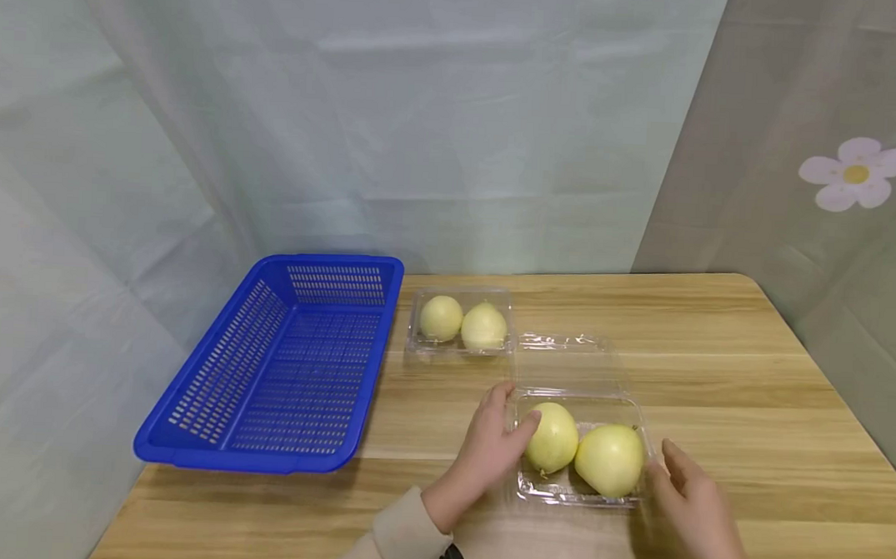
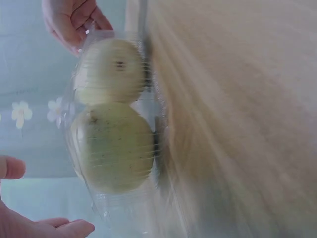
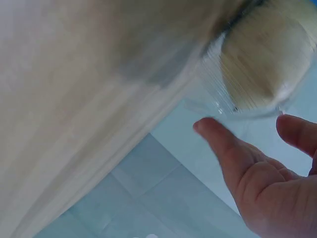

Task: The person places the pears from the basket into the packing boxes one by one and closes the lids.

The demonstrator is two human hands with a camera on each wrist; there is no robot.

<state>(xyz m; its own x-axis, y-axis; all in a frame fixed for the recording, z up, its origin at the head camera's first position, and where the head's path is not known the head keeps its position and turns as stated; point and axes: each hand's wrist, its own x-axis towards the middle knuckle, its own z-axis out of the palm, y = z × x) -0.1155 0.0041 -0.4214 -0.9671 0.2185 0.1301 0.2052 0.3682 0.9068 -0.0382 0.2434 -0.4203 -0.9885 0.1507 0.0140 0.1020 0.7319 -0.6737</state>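
Observation:
A clear plastic clamshell box (image 1: pixel 573 498) stands on the table, its lid (image 1: pixel 568 366) folded back away from me. Inside sit two round, pale yellow-green fruits, a left one (image 1: pixel 550 438) and a right one (image 1: pixel 611 460). My left hand (image 1: pixel 483 444) is at the box's left side, thumb and fingers spread, the thumb tip in front of the left fruit. Close by the right end is my right hand (image 1: pixel 697 505), its fingers loosely extended. In the right wrist view a gap shows between the right hand (image 3: pixel 267 183) and the box; whether any fingertip touches cannot be told.
Behind it, a second clear box (image 1: pixel 460 352) holds two similar fruits and looks closed. A blue perforated basket (image 1: pixel 302 365) occupies the table's left side. Pale curtains (image 1: pixel 454 130) surround the wooden table (image 1: pixel 778 461) at the back and sides.

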